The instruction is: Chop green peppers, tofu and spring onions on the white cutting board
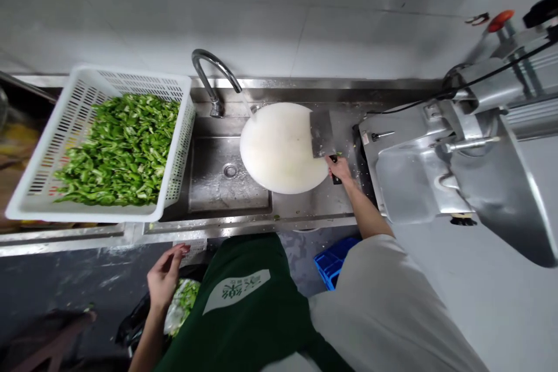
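Note:
My right hand (340,170) is wrapped round the dark handle of a cleaver (321,132). Its broad blade lies over the right part of a round white cutting board (279,148). The board rests partly across the sink and partly on the steel counter. My left hand (164,276) hangs in front of the counter edge, fingers loosely bent and apart, with no object visible in it. Below it, a black-lined bin (146,317) holds a clear bag and green pepper scraps (189,296).
A white slotted basket (176,157) full of cut green peppers (126,151) stands left of the sink (204,186). From the faucet (213,64), thin water falls at the board's edge. A metal slicer (418,180) stands right; a blue crate (333,261) is below.

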